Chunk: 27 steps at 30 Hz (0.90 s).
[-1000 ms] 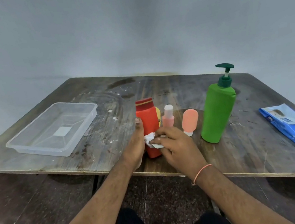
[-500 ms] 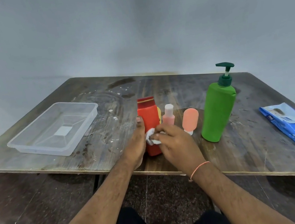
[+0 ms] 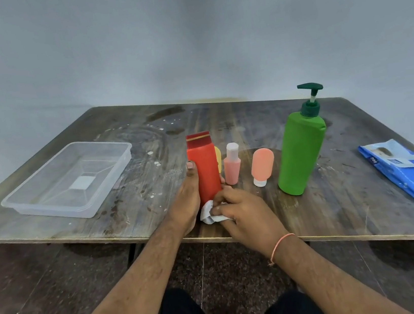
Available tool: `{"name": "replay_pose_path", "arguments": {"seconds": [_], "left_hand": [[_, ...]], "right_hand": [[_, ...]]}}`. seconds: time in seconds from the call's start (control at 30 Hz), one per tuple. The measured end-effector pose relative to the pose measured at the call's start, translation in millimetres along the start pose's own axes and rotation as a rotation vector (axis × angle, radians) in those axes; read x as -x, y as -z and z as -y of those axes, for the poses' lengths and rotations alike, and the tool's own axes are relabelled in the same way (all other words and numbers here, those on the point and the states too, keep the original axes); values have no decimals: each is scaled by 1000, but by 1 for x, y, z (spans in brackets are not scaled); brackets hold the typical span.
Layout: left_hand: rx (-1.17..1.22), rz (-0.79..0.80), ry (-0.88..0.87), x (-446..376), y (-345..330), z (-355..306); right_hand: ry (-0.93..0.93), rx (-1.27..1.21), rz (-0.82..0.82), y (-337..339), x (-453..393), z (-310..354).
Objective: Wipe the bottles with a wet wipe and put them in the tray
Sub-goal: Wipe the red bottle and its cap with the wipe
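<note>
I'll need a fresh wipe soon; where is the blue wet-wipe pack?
In the head view, the flat blue wet-wipe pack lies at the far right edge of the wooden table, right of the tall green pump bottle.

Five bottles: red (image 3: 204, 168), yellow (image 3: 218, 155), pink (image 3: 232, 166), peach (image 3: 262, 165), green (image 3: 299, 153); one tray (image 3: 47, 203); one wipe (image 3: 210, 213); one pack (image 3: 410, 172).

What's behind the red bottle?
A sliver of a yellow item peeks out behind the red bottle, which the left hand grips. The rest is covered; type unclear.

A worn, stained wooden table (image 3: 234, 115) stands against a plain pale grey-blue wall (image 3: 184, 40). Beneath it lies a dark speckled floor (image 3: 32, 287), evenly and softly lit.
</note>
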<state>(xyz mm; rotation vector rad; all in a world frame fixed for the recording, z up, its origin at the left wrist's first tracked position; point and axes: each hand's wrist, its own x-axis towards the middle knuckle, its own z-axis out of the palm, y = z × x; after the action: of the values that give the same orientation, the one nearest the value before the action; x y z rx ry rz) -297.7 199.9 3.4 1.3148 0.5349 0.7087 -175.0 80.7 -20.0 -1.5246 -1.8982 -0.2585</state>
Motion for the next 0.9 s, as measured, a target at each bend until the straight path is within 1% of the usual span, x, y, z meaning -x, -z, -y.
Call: {"name": "replay_pose_path", "arguments": {"seconds": [0.23,0.43,0.5,0.57,0.67,0.8,0.9], "left_hand": [[14,2,-37,-5,1,6],[-27,-29,-35,-3,3,8],[-55,-53,-61,-2,4,9],[-100,-60,-78,-1,7,11],[-193,2,-83,1,17,13],[-411,-2,-99,9,35,9],[-558,-24,-123,13,47,3]], "right_hand": [[-256,-210,-43,-7,10,-2],[-390,-289,-40,-4,5,-7],[-423,-307,-39,-3,4,-7],[-436,-331,-35,-1,2,-6],[-424,-352,-24,1,2,-5],[-391,-358,7,2,2,-4],[-404,-375,26,2,1,-5]]}}
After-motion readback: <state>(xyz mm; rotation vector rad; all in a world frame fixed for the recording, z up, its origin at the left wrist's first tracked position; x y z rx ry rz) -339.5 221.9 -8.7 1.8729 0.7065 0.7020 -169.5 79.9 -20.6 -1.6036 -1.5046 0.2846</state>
